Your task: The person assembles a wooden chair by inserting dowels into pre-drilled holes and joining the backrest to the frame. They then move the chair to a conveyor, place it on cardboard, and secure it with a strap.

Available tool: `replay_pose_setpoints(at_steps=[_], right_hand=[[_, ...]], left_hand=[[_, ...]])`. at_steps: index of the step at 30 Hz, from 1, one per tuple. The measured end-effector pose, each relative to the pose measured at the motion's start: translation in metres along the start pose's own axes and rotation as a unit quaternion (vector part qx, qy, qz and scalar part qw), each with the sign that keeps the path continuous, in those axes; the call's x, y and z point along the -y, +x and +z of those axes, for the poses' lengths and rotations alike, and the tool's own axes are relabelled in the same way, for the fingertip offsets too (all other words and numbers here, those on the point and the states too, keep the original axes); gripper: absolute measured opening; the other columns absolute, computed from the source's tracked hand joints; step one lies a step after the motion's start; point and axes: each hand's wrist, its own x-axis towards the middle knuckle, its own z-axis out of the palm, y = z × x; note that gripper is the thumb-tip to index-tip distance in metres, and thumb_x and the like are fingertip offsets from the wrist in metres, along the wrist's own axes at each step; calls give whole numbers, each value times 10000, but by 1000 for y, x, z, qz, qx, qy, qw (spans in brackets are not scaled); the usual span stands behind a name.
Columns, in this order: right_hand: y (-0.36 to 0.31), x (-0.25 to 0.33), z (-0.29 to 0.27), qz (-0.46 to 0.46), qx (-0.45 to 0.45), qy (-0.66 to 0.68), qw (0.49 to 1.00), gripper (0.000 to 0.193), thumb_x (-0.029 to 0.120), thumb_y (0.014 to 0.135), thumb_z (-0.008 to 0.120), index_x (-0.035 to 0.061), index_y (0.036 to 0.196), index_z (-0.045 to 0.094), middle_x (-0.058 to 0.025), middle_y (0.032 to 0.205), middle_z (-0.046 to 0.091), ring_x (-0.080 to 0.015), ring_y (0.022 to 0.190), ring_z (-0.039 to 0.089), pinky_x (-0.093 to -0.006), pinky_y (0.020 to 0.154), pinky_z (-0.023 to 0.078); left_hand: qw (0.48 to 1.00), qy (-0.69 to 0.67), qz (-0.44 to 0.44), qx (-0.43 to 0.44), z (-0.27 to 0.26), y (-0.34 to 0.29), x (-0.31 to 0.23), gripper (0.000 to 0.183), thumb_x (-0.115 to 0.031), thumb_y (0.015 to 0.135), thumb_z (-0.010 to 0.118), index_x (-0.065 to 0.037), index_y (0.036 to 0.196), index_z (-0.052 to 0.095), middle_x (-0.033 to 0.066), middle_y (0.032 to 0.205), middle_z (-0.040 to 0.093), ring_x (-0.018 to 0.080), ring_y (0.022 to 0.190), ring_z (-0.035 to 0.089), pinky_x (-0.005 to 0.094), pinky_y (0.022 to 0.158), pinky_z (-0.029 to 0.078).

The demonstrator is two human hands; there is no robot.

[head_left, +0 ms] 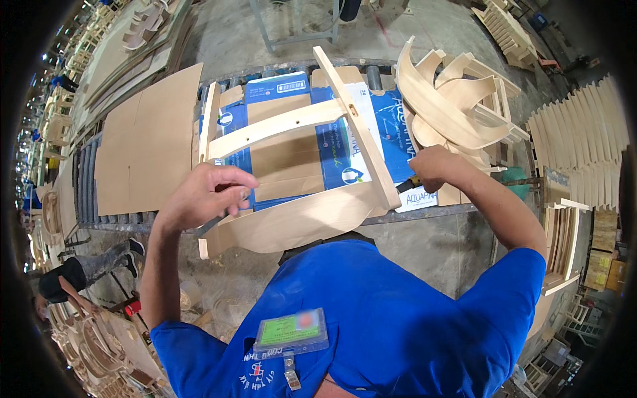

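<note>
Head view: right hand's (432, 167) fingers clamp a tool (409, 183) near the conveyor's (86, 182) front edge; left hand's (207, 196), by wooden frame (298, 219), unclear.

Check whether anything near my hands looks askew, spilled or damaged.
Nothing looks spilled or clearly broken. The untidy spot is the pile of curved, pale wooden parts right of the pale wooden frame: its pieces cross at mixed angles, while the pale, ribbed wooden stack farther right lies in neat rows.
</note>
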Motion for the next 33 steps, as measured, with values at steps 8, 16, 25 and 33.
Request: replay_pose_setpoints(at_steps=[8, 16, 25, 33], right_hand=[[-38, -41, -5, 61, -44, 99, 992, 352, 196, 686, 766, 77, 1016, 784, -187, 1000, 763, -369, 978, 734, -457, 831, 590], [-100, -113, -1, 178, -160, 186, 953, 456, 238, 647, 770, 56, 1065, 762, -213, 1036, 753, -394, 1004, 718, -451, 871, 579], [-72, -83, 53, 234, -101, 228, 940, 490, 316, 700, 807, 35, 1098, 750, -229, 1092, 746, -404, 1052, 709, -465, 922, 565], [-30, -61, 66, 299, -256, 289, 873, 509, 447, 845, 788, -4, 1040, 654, -207, 953, 715, -340, 900, 688, -449, 808, 538]], left_hand=[[977, 174, 61, -110, -36, 11, 127, 151, -75, 943, 644, 6, 1017, 749, 74, 831, 732, 146, 680, 640, 325, 629, 524], [961, 77, -199, -178, -81, -57, 269, 261, -7, 853, 617, -2, 1061, 775, 72, 789, 737, 143, 662, 657, 306, 650, 522], [854, 304, -333, -257, -38, -105, 334, 316, -100, 838, 621, -136, 1096, 799, 182, 1027, 771, 362, 993, 737, 457, 913, 566], [876, -238, -293, -301, -25, -78, 336, 302, -163, 962, 602, -107, 1224, 740, 31, 917, 740, 62, 651, 630, 234, 450, 372]])
